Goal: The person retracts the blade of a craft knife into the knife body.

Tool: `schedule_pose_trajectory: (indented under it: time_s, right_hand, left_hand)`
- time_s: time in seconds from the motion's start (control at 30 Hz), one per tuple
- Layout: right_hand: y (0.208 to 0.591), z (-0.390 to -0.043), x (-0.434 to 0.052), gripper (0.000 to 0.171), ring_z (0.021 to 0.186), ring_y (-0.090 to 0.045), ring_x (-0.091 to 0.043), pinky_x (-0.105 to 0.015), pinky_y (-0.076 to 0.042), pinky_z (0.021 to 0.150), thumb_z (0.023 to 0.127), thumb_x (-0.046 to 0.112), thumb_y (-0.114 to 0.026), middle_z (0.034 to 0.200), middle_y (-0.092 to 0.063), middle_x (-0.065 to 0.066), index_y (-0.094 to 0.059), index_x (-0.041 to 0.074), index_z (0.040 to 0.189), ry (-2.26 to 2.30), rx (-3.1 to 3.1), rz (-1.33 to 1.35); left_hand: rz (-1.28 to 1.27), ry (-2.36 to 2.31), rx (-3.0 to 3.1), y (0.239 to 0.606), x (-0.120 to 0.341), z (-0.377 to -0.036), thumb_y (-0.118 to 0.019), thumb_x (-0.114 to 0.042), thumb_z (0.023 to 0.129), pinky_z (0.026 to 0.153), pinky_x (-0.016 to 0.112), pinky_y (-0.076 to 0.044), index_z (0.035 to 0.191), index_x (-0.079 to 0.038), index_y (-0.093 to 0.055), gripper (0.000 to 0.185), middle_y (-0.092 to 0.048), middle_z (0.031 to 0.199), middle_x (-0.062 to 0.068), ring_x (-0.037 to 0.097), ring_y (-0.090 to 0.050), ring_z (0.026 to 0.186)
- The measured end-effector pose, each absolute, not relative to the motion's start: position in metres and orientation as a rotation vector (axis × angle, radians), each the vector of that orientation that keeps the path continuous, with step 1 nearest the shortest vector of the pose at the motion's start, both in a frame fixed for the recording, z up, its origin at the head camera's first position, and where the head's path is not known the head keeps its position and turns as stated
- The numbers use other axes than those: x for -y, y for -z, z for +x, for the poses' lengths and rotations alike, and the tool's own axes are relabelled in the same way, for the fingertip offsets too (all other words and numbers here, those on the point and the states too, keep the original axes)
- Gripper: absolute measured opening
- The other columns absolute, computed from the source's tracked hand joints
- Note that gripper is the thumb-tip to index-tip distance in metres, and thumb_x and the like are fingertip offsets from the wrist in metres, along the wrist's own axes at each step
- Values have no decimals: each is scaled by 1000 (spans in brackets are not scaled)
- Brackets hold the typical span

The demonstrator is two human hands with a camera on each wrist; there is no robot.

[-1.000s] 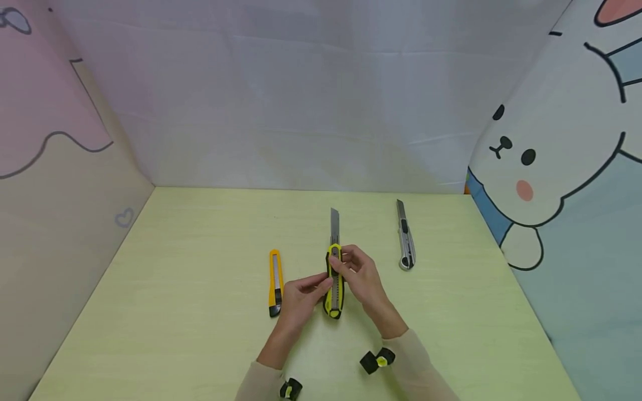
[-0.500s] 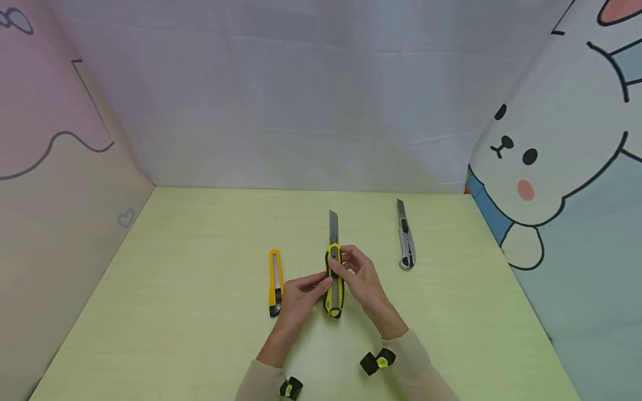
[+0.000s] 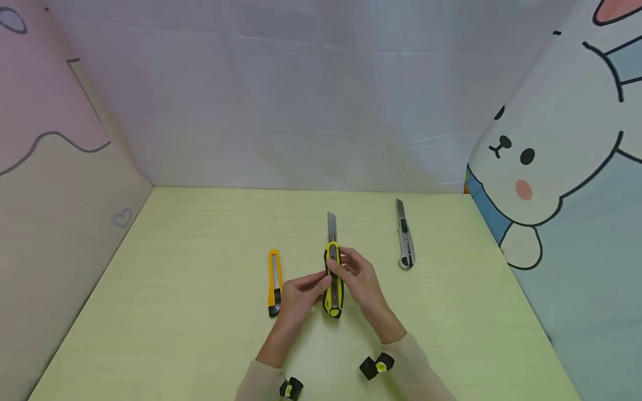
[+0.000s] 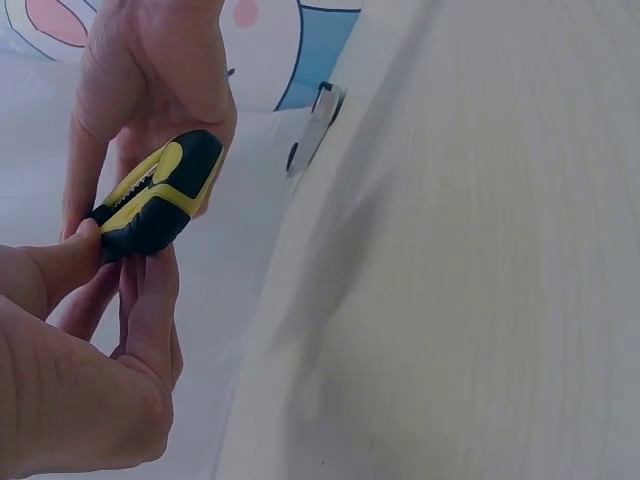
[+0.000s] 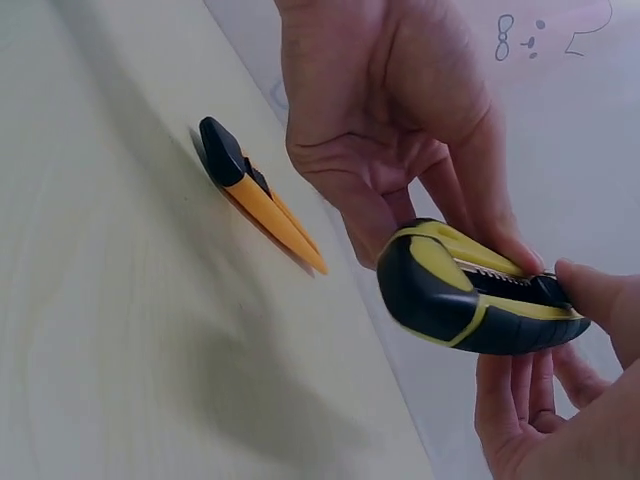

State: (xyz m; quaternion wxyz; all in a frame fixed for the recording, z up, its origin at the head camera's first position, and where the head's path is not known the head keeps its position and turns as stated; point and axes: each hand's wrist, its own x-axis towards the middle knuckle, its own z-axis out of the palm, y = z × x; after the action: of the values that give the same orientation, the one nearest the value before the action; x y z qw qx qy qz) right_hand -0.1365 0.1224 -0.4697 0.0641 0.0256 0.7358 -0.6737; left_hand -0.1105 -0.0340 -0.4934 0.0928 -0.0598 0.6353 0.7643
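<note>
A yellow and black utility knife [image 3: 334, 295] is held up over the table, its long blade [image 3: 332, 225] extended and pointing away. My left hand [image 3: 300, 301] pinches its left side between thumb and fingers. From the right, my right hand [image 3: 362, 281] grips the handle, thumb on top near the black slider. Both wrist views show the handle's rounded butt end, the knife [image 4: 165, 195] in the left one and the knife [image 5: 450, 290] in the right one, with the two hands on either side. The blade is hidden in those views.
On the table [image 3: 200, 312] an orange and black utility knife [image 3: 274, 284] lies just left of my left hand. A silver utility knife [image 3: 406, 239] with its blade out lies farther back to the right. Printed cloth walls [image 3: 301, 111] stand behind and at both sides.
The blade tip has shifted slightly left and a little nearer. Both hands keep their grip on the knife, and the other two knives stay where they were.
</note>
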Motion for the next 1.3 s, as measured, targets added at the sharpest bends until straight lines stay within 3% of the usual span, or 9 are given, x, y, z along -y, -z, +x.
schedule_pose_trajectory:
  time_s: [0.3, 0.5, 0.9, 1.3]
  right_hand:
    - [471, -133, -119, 41, 96, -66, -19, -32, -54, 83, 93, 41, -76, 107, -72, -6, -69, 11, 121, 2075, -2214, 217]
    - [471, -132, -119, 34, 93, -65, -19, -31, -51, 82, 95, 35, -76, 105, -71, -6, -70, 10, 117, 2094, -2218, 195]
    - [472, -132, -121, 34, 94, -62, -19, -31, -48, 89, 98, 24, -73, 107, -65, -6, -65, 6, 124, 2113, -2176, 106]
    - [473, -130, -122, 34, 95, -62, -18, -30, -49, 89, 98, 21, -72, 110, -62, -8, -63, 5, 128, 2167, -2124, 53]
  left_hand:
    - [-236, -2263, -1877, 491, 33, -112, -78, -26, 94, 86, 30, -59, 123, -1, -74, 38, -72, 122, 15, 18, -71, 104]
    - [-273, -2264, -1865, 493, 31, -112, -79, -26, 93, 86, 30, -60, 122, -1, -74, 38, -73, 120, 14, 16, -70, 101]
    - [-323, -2274, -1822, 490, 30, -112, -78, -26, 94, 86, 30, -59, 125, -1, -73, 40, -73, 120, 13, 13, -71, 99]
    - [-377, -2278, -1787, 490, 30, -113, -79, -28, 93, 90, 31, -58, 125, -2, -73, 42, -72, 120, 10, 14, -69, 100]
